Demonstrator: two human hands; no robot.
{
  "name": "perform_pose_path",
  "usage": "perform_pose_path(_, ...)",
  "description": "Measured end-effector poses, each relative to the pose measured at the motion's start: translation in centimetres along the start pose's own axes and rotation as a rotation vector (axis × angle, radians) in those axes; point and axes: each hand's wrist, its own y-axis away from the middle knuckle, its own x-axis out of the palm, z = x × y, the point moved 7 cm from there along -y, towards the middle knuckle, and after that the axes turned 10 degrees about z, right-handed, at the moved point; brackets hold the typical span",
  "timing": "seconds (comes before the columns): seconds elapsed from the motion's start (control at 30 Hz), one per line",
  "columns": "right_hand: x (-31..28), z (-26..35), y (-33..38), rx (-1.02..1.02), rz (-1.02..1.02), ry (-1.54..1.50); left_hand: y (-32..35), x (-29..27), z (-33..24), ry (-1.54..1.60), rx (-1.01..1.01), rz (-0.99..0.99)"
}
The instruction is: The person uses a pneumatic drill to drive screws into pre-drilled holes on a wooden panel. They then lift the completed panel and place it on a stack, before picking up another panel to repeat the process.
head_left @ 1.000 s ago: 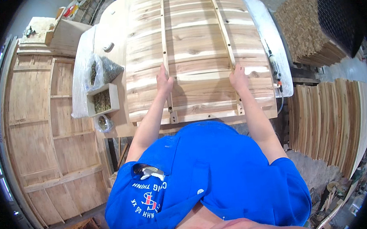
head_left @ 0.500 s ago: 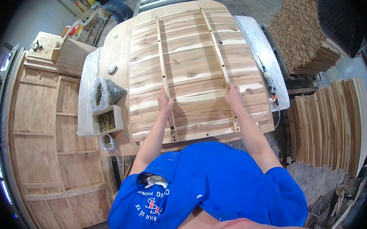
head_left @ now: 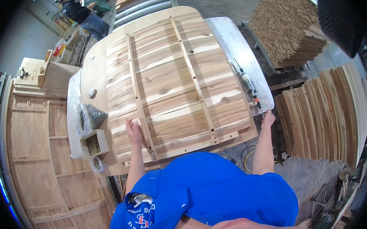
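My left hand (head_left: 133,131) lies flat and released, palm down with the fingers stretched forward, on the slatted wooden panel (head_left: 171,86), just left of the left batten (head_left: 139,100). That arm runs almost straight up from my blue shirt (head_left: 204,196), elbow only slightly bent. My right arm reaches out and away to the right, fully extended, and my right hand (head_left: 268,119) sits at the near right corner of the table (head_left: 238,45), at the edge of its pale sheet cover; it looks loosely curled there, but I cannot tell whether it grips anything.

The panel lies flat on the table, its boards running across and 2 thin battens crossing them lengthwise; the right batten (head_left: 194,78) ends near the front edge, where a short cross strip (head_left: 185,147) lies. A pneumatic tool (head_left: 248,84) with an orange tip rests on the table's right margin, just beyond my right hand.

Left of my left hand, a small open box of fasteners (head_left: 93,144) and a clear bag (head_left: 91,117) sit on the table's left edge. A large wooden pallet-like frame (head_left: 41,163) lies on the floor to the left, and stacks of thin boards (head_left: 324,111) stand to the right. Another person (head_left: 80,14) stands far off beyond the table.
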Motion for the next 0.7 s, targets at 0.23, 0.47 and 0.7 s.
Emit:
perform_pose_path(0.23, 3.4, -5.4, 1.9, 0.635, 0.557, -0.426, 3.7, -5.4, -2.1, -0.162, 0.006, -0.255)
perform_pose_path(0.47, 4.0, -8.8, -0.8, 0.527, 0.190, -0.780, 4.2, -2.7, -2.0, -0.101, -0.103, -0.133)
perform_pose_path(0.7, 4.0, 7.7, -1.0, -0.149, 0.196, -1.154, 6.5, -3.3, -1.9, -0.172, -0.075, -0.192)
